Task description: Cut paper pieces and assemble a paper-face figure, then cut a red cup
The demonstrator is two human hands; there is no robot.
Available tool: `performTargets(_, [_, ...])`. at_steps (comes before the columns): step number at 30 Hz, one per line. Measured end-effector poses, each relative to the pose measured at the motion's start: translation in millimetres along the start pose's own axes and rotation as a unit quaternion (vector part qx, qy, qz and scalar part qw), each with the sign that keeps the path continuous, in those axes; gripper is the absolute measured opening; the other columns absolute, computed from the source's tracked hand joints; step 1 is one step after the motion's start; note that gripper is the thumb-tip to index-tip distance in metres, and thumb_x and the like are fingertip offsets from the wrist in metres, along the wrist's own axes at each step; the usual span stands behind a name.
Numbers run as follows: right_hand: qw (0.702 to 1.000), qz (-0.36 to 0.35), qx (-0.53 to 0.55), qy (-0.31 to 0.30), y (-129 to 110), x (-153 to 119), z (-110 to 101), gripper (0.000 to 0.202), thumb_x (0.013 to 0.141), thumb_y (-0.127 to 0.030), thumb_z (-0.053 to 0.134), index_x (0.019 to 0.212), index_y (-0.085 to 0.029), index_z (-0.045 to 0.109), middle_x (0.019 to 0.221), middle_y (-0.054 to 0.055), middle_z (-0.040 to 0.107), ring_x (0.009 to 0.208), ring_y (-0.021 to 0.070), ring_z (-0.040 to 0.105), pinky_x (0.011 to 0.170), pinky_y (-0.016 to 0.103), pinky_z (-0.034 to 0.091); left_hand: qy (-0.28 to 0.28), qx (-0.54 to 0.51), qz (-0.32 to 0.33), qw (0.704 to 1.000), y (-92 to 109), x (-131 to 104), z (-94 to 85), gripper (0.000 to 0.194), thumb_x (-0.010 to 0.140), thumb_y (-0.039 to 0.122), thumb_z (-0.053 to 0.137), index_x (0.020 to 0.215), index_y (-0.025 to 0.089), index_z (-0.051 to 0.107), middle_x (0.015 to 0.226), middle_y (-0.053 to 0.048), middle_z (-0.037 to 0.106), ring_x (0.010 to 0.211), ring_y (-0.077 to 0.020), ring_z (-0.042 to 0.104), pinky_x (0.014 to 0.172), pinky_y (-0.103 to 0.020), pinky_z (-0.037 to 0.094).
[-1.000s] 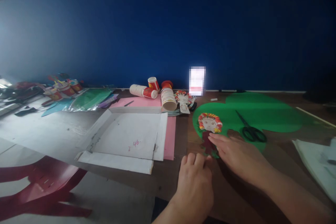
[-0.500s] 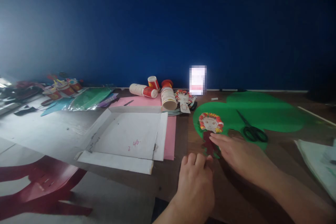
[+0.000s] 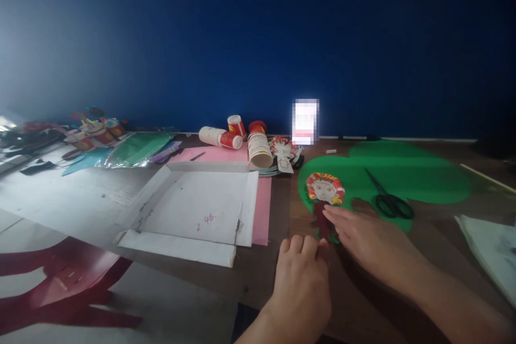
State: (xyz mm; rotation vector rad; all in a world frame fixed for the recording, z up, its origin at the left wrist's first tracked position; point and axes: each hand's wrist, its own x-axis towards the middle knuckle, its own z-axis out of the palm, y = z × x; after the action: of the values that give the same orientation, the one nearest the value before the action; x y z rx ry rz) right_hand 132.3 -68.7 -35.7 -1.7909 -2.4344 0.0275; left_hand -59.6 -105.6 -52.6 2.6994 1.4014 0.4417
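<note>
A paper figure (image 3: pixel 322 220) lies on the dark table, with a dark red body and green bits at its lower end. Its head (image 3: pixel 324 189) is a pale drawn face ringed by red and yellow paper. My right hand (image 3: pixel 365 234) lies with fingers stretched out, the tips touching the dark red body from the right. Just below the figure, my left hand (image 3: pixel 303 279) rests on the table with its fingers curled in; whatever they hold, if anything, is hidden. Black-handled scissors (image 3: pixel 389 201) lie beyond my right hand on a large green paper shape (image 3: pixel 403 166).
Left of my hands is a shallow white box lid (image 3: pixel 193 209) over pink paper (image 3: pixel 263 215). Paper cups (image 3: pixel 260 150) and a paper cutout (image 3: pixel 284 155) lie by the blue wall. White sheets (image 3: pixel 487 252) are at right, a red chair (image 3: pixel 68 285) at lower left.
Almost nothing differs. The whole view has shifted slightly; both hands keep their pose, the right fingers still on the figure's body.
</note>
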Motion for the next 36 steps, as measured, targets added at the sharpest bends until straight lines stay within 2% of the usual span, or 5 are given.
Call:
performTargets(9, [1.000,-0.006,-0.006,0.009,-0.9,0.8,-1.8,0.046,0.092,-0.020,0.037,0.129,-0.022,0.064,0.137,0.004,0.062,0.115,0.0258,0.065,0.086,0.040,0.059,0.010,-0.009,0.007,1.000,-1.3,-0.3,0.2,0.029,0.094,0.023,0.042,0.119,0.019,0.056,0.095,-0.005,0.059,0.084,-0.0207,0.050,0.075,-0.040,0.038])
performTargets(19, [0.999,-0.009,-0.034,0.013,-1.3,0.5,-2.5,0.045,0.094,-0.019,0.035,0.127,-0.024,0.065,0.134,0.001,0.064,0.107,0.0257,0.069,0.079,0.041,0.061,0.034,-0.007,0.001,0.999,-2.0,-3.4,3.7,0.019,0.094,0.021,0.043,0.101,0.018,0.060,0.091,-0.004,0.060,0.082,-0.0192,0.050,0.073,-0.038,0.037])
performTargets(27, [0.999,-0.016,-0.041,0.020,-1.7,0.3,-1.2,0.045,0.093,-0.019,0.035,0.127,-0.023,0.065,0.135,0.001,0.063,0.108,0.0260,0.069,0.078,0.040,0.062,0.032,-0.007,0.020,0.999,-3.6,-1.7,4.5,0.018,0.093,0.022,0.046,0.100,0.016,0.061,0.091,-0.005,0.059,0.083,-0.0193,0.049,0.073,-0.038,0.037])
performTargets(36, [0.999,-0.014,-0.039,0.030,-2.3,0.3,-1.0,0.044,0.093,-0.018,0.037,0.125,-0.023,0.067,0.132,0.002,0.065,0.105,0.0261,0.070,0.074,0.038,0.062,0.061,-0.001,0.022,0.998,-3.6,-5.4,7.0,0.022,0.094,0.019,0.043,0.108,0.016,0.061,0.091,-0.004,0.059,0.082,-0.0185,0.048,0.073,-0.037,0.037])
